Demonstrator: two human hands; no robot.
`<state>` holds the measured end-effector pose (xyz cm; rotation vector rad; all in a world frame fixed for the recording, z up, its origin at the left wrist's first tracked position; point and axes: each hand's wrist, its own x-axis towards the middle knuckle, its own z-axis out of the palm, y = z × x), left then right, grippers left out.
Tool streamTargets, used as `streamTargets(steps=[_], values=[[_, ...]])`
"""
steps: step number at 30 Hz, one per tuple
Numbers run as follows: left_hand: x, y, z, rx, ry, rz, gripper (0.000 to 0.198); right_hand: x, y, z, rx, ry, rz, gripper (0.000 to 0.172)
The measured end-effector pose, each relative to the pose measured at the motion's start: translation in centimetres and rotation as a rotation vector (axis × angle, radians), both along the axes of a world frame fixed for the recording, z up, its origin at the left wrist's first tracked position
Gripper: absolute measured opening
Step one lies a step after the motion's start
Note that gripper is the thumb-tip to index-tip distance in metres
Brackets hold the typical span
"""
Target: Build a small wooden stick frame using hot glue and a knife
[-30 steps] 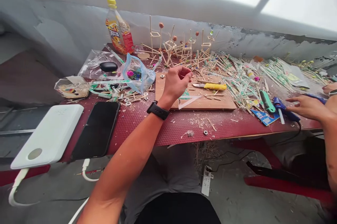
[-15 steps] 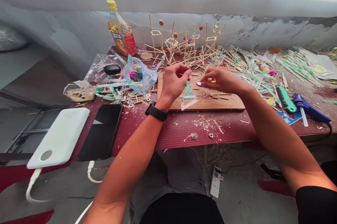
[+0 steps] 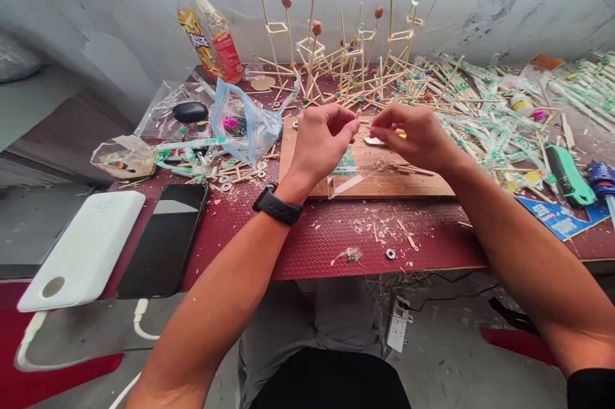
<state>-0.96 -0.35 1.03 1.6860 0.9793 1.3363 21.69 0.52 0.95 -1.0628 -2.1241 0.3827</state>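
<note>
Above the wooden board (image 3: 408,186), my left hand (image 3: 319,143) is closed in a pinch, with the pale end of a short wooden stick showing at its fingertips. My right hand (image 3: 408,133) faces it a small gap away, thumb and fingers pinched together; whatever they hold is too small to make out. Just under the right fingertips a small white piece (image 3: 373,141) lies on the board. Cut wooden sticks (image 3: 410,169) rest near the right hand. Green-printed clear film (image 3: 343,165) lies below the left hand.
Behind the board stand stick structures with clay balls (image 3: 317,27). A bottle (image 3: 206,31), blue-edged bag (image 3: 245,127), power bank (image 3: 81,255) and phone (image 3: 166,242) are on the left. Wrapped sticks (image 3: 500,146), a green cutter (image 3: 569,175) and a blue glue gun (image 3: 603,181) are on the right.
My right hand has moved from the white piece toward my left fingertips, leaving that piece on the board. The left hand keeps its pinch. The view has tipped downward and come closer.
</note>
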Motion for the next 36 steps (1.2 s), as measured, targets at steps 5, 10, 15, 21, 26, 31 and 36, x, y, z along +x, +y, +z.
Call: streamTargets(steps=[5,10,15,21,26,31,36], values=[[0.3,-0.8,0.1,-0.099,-0.008,-0.045,0.015,-0.4,-0.3,0.0,0.076,0.257,-0.031,0.013],[0.4,-1.2,0.2,-0.158,-0.029,-0.072,0.013,-1.0,-0.7,-0.1,0.113,0.284,-0.042,0.018],[0.4,-1.3,0.3,-0.161,-0.033,-0.08,0.012,-1.2,-0.7,-0.4,0.107,0.293,-0.031,0.019],[0.4,-1.5,0.5,-0.161,-0.03,-0.073,0.013,-1.5,-1.0,-0.4,0.103,0.277,-0.06,0.019],[0.5,-1.3,0.3,-0.149,-0.028,-0.072,0.01,-1.7,-1.6,0.1,0.057,0.209,-0.094,0.023],[0.4,-1.2,0.2,-0.128,-0.004,-0.073,0.008,-1.7,-1.8,0.4,0.049,0.158,-0.102,0.023],[0.2,-1.3,0.2,-0.124,0.008,-0.073,0.01,-1.7,-1.9,0.5,0.048,0.152,-0.096,0.018]])
